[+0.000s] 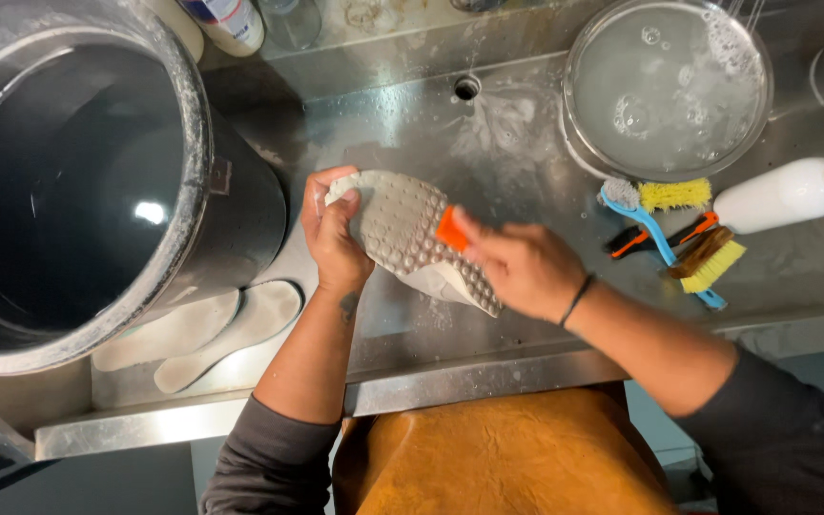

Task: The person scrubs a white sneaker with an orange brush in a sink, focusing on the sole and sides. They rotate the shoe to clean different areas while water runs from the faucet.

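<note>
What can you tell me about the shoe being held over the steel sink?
The shoe is pale grey-white, turned sole-up, showing a rubbery outsole covered in rounded studs, wet and soapy. It is tilted over the sink. The left hand grips one end; the right hand presses an orange-handled brush onto the sole.

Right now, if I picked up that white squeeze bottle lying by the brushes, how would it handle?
The white bottle lies on its side on wet steel, so it may roll if nudged. It looks like plastic, probably light and not fragile. Suds nearby suggest a slippery grip.
</note>
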